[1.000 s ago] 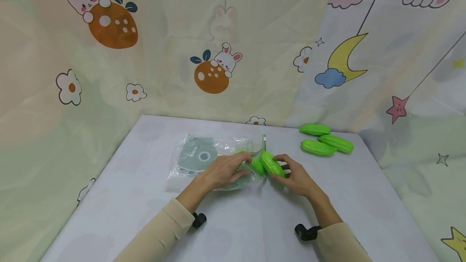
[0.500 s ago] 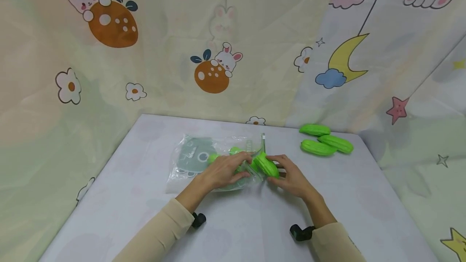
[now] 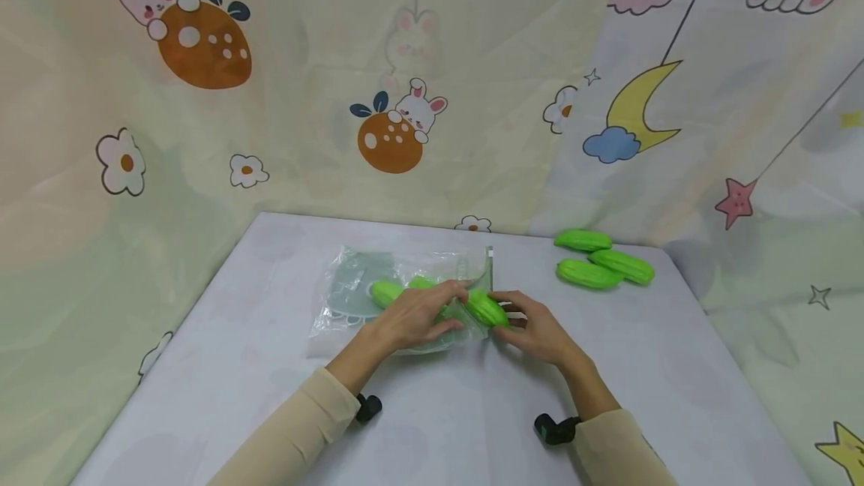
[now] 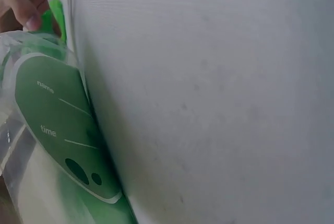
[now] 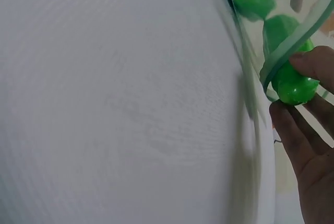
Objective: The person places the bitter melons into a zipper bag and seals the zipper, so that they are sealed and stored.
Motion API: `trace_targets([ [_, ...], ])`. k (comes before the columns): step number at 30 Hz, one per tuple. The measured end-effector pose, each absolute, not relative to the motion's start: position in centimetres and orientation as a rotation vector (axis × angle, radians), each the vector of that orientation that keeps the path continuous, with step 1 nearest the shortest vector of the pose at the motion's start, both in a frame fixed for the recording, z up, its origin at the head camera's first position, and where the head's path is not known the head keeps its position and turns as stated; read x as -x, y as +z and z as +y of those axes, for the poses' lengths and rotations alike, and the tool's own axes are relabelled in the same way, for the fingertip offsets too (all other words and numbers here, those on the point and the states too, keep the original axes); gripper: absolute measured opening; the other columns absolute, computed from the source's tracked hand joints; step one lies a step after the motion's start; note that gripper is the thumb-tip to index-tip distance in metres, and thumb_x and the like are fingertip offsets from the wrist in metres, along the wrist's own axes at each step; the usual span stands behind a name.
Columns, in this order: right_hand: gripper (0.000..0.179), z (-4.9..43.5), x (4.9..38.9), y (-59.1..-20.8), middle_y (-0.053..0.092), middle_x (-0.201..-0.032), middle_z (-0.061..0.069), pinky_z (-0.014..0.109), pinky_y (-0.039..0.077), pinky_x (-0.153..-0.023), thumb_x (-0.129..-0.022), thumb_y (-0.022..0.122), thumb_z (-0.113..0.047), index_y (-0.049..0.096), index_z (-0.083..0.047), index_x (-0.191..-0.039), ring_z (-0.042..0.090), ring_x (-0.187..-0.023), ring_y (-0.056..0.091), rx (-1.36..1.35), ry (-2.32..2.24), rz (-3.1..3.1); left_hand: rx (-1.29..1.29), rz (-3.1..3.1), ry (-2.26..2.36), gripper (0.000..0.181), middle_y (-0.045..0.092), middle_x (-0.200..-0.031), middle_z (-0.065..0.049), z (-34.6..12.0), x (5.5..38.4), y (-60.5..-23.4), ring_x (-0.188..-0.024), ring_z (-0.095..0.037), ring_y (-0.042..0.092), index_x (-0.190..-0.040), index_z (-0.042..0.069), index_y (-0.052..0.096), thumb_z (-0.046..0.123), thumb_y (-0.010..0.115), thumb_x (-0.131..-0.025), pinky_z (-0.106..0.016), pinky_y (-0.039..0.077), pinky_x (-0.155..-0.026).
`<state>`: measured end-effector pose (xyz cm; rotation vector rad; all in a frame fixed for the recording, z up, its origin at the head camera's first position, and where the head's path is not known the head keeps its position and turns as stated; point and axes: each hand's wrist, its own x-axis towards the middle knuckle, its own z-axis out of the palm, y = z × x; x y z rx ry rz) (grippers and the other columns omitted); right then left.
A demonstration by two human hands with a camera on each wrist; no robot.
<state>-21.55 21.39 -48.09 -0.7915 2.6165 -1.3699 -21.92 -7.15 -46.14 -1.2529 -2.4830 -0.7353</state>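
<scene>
A clear zip bag [image 3: 358,268] with a printed green pattern lies on the table, its mouth facing right. My left hand [image 3: 418,313] grips the bag by the upper layer at its mouth, thumb and fingers apart over the opening. My right hand [image 3: 536,328] holds a bright green ridged toy cucumber [image 3: 487,309] at its near end, between thumb and fingers. The far end of that cucumber is inside the bag's mouth, as the right wrist view shows the bag's edge [image 5: 292,49] crossing it. More green cucumbers [image 3: 387,292] lie inside the bag, partly hidden by the left hand.
Several more toy cucumbers [image 3: 589,274] lie in a group at the table's back right. The white table [image 3: 432,426] ends at a printed cloth backdrop [image 3: 304,118]. A dark wrist camera [image 3: 556,429] sits at each sleeve cuff.
My right hand has moved left, taking the cucumber from outside the bag's mouth partly into it. Cucumbers inside have shifted further left. The left hand stays put.
</scene>
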Motion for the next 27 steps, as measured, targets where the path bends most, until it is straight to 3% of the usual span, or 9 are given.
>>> trace_targets([
  [6,0.049,21.0,21.6,-48.1,0.064,-0.13,0.011,0.048,0.057,-0.095,-0.091,0.079,-0.01,0.061,-0.011,-0.137,0.035,-0.117,0.065,0.804,-1.365,2.622,1.263,-2.486,-0.719,0.044,0.054,-0.153,0.002,-7.2,21.8,-46.2,-0.081,-0.009,0.063,-0.128,0.021,0.052,0.034,0.076,-0.094,-0.019,0.046,-0.059],
  [13,0.049,20.7,21.7,-48.3,0.064,-0.127,0.012,0.041,0.058,-0.092,-0.09,0.079,-0.007,0.061,-0.007,-0.136,0.035,-0.112,0.067,0.784,-1.362,2.657,1.276,-2.534,-0.714,0.046,0.05,-0.156,0.005,-7.1,21.7,-46.1,-0.092,-0.01,0.066,-0.131,0.023,0.051,0.036,0.076,-0.094,-0.018,0.047,-0.063],
  [18,0.055,20.6,22.0,-48.9,0.066,-0.128,0.014,0.041,0.058,-0.094,-0.091,0.079,-0.011,0.057,-0.008,-0.141,0.035,-0.114,0.067,0.736,-1.342,2.669,1.264,-2.536,-0.697,0.047,0.051,-0.155,0.005,-7.4,21.6,-46.2,-0.088,-0.009,0.066,-0.13,0.021,0.052,0.035,0.077,-0.093,-0.018,0.045,-0.059],
  [27,0.054,22.2,22.6,-48.5,0.064,-0.131,0.016,0.043,0.057,-0.096,-0.096,0.075,-0.023,0.054,-0.009,-0.144,0.036,-0.116,0.067,0.668,-1.359,2.7,1.257,-2.543,-0.693,0.047,0.063,-0.139,0.002,-7.7,21.7,-46.2,-0.087,-0.01,0.065,-0.132,0.018,0.054,0.033,0.077,-0.094,-0.021,0.048,-0.064],
])
